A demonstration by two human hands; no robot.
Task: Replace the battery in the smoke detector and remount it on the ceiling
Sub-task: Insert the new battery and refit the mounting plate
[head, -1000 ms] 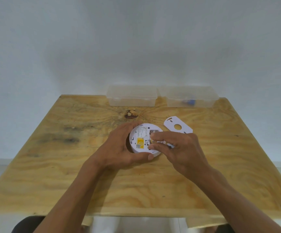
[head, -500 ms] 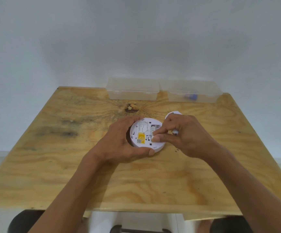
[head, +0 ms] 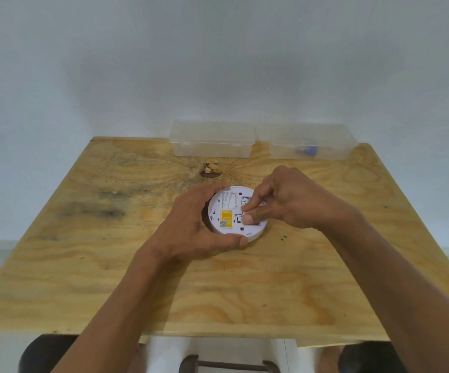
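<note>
A round white smoke detector (head: 228, 211) lies back-up on the wooden table (head: 110, 265), showing a yellow label and black markings. My left hand (head: 191, 230) curls around its left and near rim, thumb on the front edge, gripping it. My right hand (head: 285, 200) comes in from the right, with thumb and fingertips pinched together on the detector's right half, over the battery area. Whatever sits under those fingertips is hidden. The white mounting plate is covered by my right hand.
Two clear lidded plastic boxes stand at the table's far edge: one (head: 212, 142) at the middle, one (head: 312, 145) to the right holding a small blue item (head: 308, 151). A dark knot (head: 211, 170) marks the wood behind the detector. A stool shows below the table.
My right hand has shifted up and over the detector's right half, covering the white mounting plate that lay behind it. The head camera tilted, so the table sits lower. The left hand keeps its grip.
</note>
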